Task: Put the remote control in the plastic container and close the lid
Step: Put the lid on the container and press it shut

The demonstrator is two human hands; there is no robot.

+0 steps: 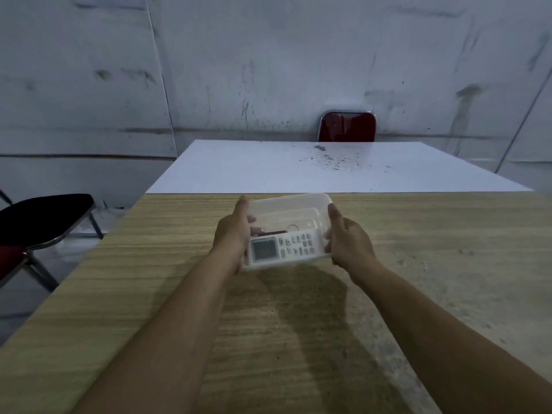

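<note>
A clear plastic container (291, 204) is held between both hands above the wooden table (149, 294), tilted toward me. Inside it lies a white remote control (283, 248) with a grey screen on its left and buttons on its right. The translucent lid (298, 218) appears to lie over the container's top; I cannot tell whether it is snapped on. My left hand (231, 234) grips the container's left end. My right hand (348, 240) grips its right end.
A white table (268, 168) butts against the far edge of the wooden one. A red chair (346, 127) stands behind it by the wall. A black-seated chair (41, 219) stands at the left.
</note>
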